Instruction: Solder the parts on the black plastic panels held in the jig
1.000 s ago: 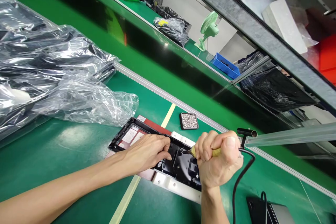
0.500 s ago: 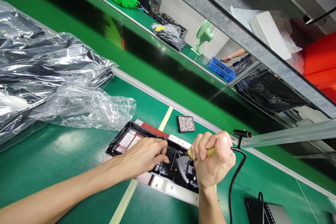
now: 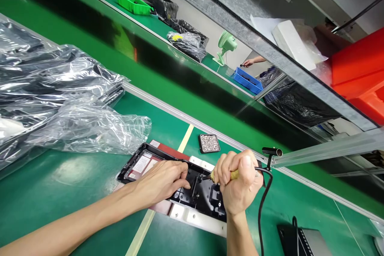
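My right hand [image 3: 240,180] is wrapped round a yellow soldering iron [image 3: 234,174], its tip pointing left into a black plastic housing [image 3: 207,198]. A black cable runs from the tool's rear down to the right. Over the middle of the housing is my left hand [image 3: 168,178], fingers curled together near the tool's tip; whatever they may pinch is hidden. The housing lies in a white fixture [image 3: 198,217]. At its left end a framed opening shows white labels [image 3: 141,164] on a dark red surface.
A small black tray of tiny metal parts [image 3: 209,143] sits behind the housing. Plastic-wrapped items [image 3: 66,88] fill the left. A black stand [image 3: 271,153] is at the right, with a dark device [image 3: 303,240] below. Another person's hand [image 3: 248,63] is by a blue bin [image 3: 247,81].
The whole view has shifted slightly. Both hands keep nearly the same pose at the housing. The other person's hand has moved up and away from the blue bin, holding something small and dark.
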`<state>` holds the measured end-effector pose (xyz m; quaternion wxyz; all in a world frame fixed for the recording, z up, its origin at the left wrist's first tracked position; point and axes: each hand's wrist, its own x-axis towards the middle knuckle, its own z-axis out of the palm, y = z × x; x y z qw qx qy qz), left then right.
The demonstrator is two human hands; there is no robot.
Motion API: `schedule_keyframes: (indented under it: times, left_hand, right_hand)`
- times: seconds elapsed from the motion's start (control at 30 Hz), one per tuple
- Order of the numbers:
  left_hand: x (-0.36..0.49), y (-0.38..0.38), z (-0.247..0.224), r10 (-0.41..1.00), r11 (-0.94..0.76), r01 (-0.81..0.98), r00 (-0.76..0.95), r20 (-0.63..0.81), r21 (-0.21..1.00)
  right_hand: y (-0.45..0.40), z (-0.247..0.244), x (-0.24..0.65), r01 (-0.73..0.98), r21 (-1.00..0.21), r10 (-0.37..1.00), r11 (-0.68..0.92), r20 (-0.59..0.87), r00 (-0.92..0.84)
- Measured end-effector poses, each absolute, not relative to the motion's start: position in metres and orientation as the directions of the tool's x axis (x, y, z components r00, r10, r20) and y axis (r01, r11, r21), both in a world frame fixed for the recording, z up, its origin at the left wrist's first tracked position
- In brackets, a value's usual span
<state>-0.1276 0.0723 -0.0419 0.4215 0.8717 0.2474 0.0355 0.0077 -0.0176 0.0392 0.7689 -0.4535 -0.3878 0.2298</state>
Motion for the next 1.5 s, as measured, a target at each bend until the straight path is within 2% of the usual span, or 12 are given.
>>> schedule_keyframes:
  times: [0.17, 0.27, 0.43, 0.67, 0.87, 1.1, 1.33, 1.5]
  left_hand:
    - [-0.128, 0.072, -0.039, 0.459, -0.534, 0.399, 0.877, -0.14, 0.745]
    - [-0.129, 0.071, -0.038, 0.457, -0.535, 0.402, 0.877, -0.146, 0.743]
    - [-0.13, 0.071, -0.04, 0.46, -0.534, 0.403, 0.876, -0.144, 0.743]
    - [-0.13, 0.072, -0.04, 0.459, -0.524, 0.389, 0.878, -0.134, 0.758]
    - [-0.131, 0.071, -0.039, 0.461, -0.508, 0.403, 0.874, -0.154, 0.761]
    - [-0.134, 0.072, -0.044, 0.453, -0.516, 0.392, 0.879, -0.146, 0.762]
    - [-0.135, 0.071, -0.046, 0.444, -0.523, 0.392, 0.883, -0.15, 0.757]
    - [-0.137, 0.072, -0.05, 0.439, -0.543, 0.379, 0.889, -0.132, 0.749]
  right_hand:
    - [-0.024, 0.044, 0.022, -0.098, -0.888, 0.836, 0.45, 0.38, 0.395]
    - [-0.026, 0.044, 0.029, -0.141, -0.884, 0.87, 0.446, 0.391, 0.301]
    - [-0.026, 0.051, 0.029, -0.105, -0.87, 0.812, 0.482, 0.398, 0.426]
    - [-0.028, 0.064, 0.031, 0.022, -0.849, 0.659, 0.528, 0.425, 0.621]
    - [-0.027, 0.061, 0.032, 0.013, -0.867, 0.661, 0.499, 0.39, 0.641]
    - [-0.034, 0.073, 0.046, 0.083, -0.842, 0.559, 0.533, 0.424, 0.713]
    - [-0.033, 0.069, 0.045, 0.03, -0.854, 0.616, 0.52, 0.398, 0.68]
    - [-0.032, 0.068, 0.045, 0.023, -0.855, 0.604, 0.518, 0.385, 0.698]
